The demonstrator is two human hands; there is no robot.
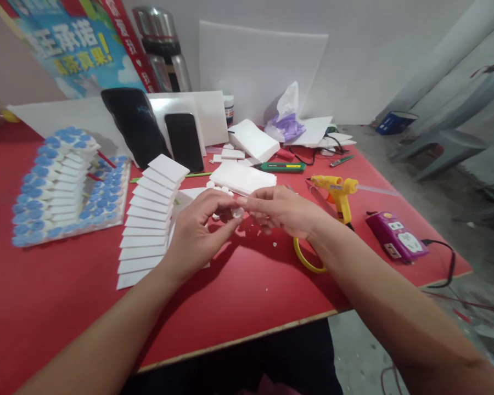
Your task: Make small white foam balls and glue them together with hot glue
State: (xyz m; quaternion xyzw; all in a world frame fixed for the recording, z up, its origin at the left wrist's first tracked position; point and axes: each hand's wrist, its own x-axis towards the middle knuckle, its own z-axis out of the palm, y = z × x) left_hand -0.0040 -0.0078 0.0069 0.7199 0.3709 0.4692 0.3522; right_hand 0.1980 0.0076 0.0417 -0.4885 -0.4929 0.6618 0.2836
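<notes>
My left hand [201, 222] pinches a small white round piece [237, 212] between thumb and forefinger above the red table. Against its upper edge, the fingertips of my right hand [282, 208] are pressed together; what lies between them is too small to make out. Several similar white round pieces [220, 190] lie just behind my left hand. Beside that hand stands a fanned, stepped row of white foam-like panels [144, 222]. A stack of white sheets [242, 176] lies behind both hands. The yellow handle of a pair of scissors [308, 263] shows partly under my right forearm.
On the right are a yellow glue gun [335, 189] and a purple power socket box [397, 236] with a cord. A green utility knife [282, 167] lies behind the hands. At left stands a blue-and-white model [33, 206]; two dark phones [185, 140] lean behind. The table edge [239, 341] is near me.
</notes>
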